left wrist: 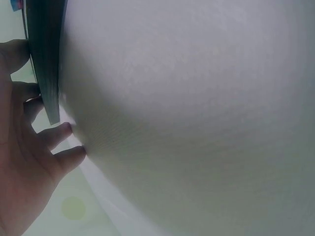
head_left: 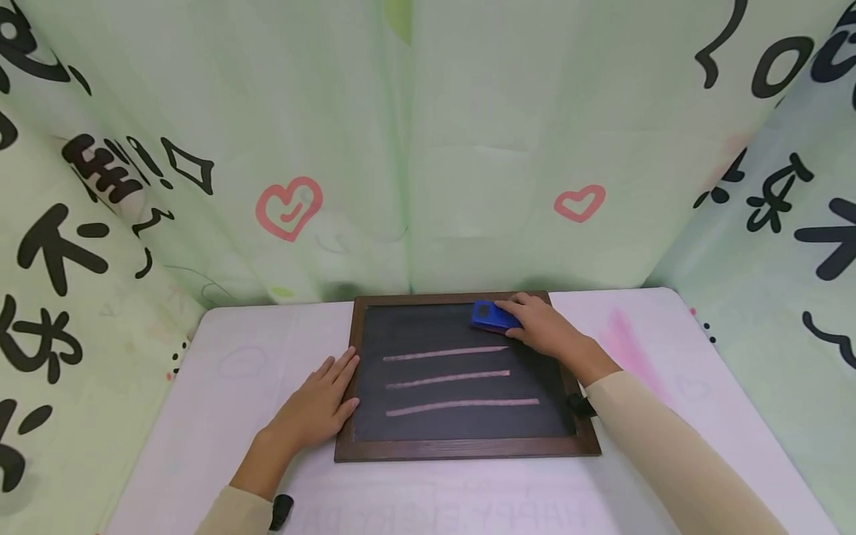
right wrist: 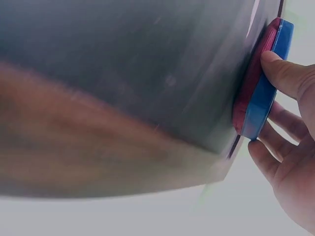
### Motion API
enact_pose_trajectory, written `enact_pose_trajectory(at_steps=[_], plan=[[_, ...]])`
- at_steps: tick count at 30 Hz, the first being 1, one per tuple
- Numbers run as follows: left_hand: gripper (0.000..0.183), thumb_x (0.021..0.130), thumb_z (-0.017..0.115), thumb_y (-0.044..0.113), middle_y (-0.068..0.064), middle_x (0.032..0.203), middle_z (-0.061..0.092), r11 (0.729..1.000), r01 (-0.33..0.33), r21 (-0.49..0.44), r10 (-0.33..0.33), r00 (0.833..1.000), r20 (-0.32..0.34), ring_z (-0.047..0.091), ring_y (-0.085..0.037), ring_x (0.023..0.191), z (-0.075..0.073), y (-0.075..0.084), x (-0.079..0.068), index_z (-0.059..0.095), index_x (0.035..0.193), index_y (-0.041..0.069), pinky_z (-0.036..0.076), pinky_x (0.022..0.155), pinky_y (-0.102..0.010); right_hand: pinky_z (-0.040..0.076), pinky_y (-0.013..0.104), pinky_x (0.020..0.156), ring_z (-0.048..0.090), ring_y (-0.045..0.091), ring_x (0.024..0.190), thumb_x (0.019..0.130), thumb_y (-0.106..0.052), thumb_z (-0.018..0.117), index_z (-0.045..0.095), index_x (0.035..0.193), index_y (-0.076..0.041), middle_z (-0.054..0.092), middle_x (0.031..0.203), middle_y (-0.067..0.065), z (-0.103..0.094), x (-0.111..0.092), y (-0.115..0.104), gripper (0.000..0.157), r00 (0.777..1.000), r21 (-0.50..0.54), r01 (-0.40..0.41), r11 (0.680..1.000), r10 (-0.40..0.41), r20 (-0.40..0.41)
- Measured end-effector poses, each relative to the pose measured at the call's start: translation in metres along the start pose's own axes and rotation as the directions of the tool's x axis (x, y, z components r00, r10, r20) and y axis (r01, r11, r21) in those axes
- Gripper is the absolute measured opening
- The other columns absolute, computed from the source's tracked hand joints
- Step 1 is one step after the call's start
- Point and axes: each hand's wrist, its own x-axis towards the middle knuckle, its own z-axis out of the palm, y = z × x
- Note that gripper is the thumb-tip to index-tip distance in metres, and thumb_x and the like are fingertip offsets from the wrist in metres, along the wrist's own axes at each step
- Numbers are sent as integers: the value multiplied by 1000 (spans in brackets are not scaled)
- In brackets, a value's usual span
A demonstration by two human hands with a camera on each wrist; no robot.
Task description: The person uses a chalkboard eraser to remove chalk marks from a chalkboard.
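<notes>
A small blackboard (head_left: 461, 423) in a brown wooden frame lies on the table, with three pink chalk lines (head_left: 463, 405) across it. Near the board's upper right, my right hand (head_left: 545, 323) grips a blue chalkboard eraser (head_left: 491, 317). In the right wrist view the eraser's dark red felt pad (right wrist: 253, 81) faces the board surface, with the thumb on one side of its blue body and fingers on the other. My left hand (head_left: 317, 405) rests against the frame's left edge, its fingers extended. The left wrist view shows the thumb and fingertips along that frame edge (left wrist: 45, 59).
The board lies on a white table (head_left: 247, 386) with a faint pink smear (head_left: 631, 345) at right. Pale green curtains (head_left: 468, 148) with black characters and red hearts hang behind and at both sides. A dark band is at each wrist.
</notes>
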Motion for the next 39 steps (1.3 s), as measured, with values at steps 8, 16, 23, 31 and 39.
enact_pose_trajectory(at_steps=[8, 16, 23, 31, 39], plan=[[70, 108, 51, 36, -9, 173, 20, 1000, -2, -1, 2, 1000, -16, 28, -45, 154, 3, -3, 0, 25, 164, 5, 33, 120, -64, 47, 60, 108, 55, 46, 129, 98, -19, 73, 51, 150, 0, 55, 140, 27, -8, -10, 12, 61, 998, 20, -56, 998, 56, 19], [71, 108, 49, 38, -8, 174, 17, 1000, -5, 2, 5, 1000, -12, 25, -44, 156, 9, -6, 3, 22, 165, 7, 32, 121, -63, 47, 61, 109, 54, 47, 130, 98, -23, 73, 50, 151, 0, 54, 141, 28, -10, -13, 15, 62, 996, 26, -80, 996, 79, 43], [70, 108, 49, 37, -8, 174, 17, 1000, 1, -7, -1, 1000, -14, 25, -44, 156, 8, -5, 1, 22, 165, 7, 31, 120, -65, 47, 61, 109, 54, 47, 130, 99, -22, 72, 49, 151, 1, 55, 140, 27, -8, -16, 14, 62, 996, 21, -76, 997, 76, 36], [70, 108, 49, 38, -8, 174, 17, 1000, 8, -4, -8, 1000, -6, 24, -43, 156, 7, -5, 2, 21, 165, 7, 31, 121, -64, 50, 58, 105, 57, 45, 125, 99, -18, 71, 49, 151, 3, 56, 136, 27, -4, -25, 8, 60, 999, 2, -33, 999, 33, 11], [70, 108, 49, 38, -9, 174, 18, 1000, 2, -2, -2, 1000, -6, 25, -44, 156, 6, -5, 2, 23, 165, 6, 32, 121, -64, 52, 56, 104, 59, 44, 124, 98, -17, 72, 51, 150, 3, 58, 134, 27, -1, -32, -2, 59, 1000, -29, -11, 1000, 11, 6]])
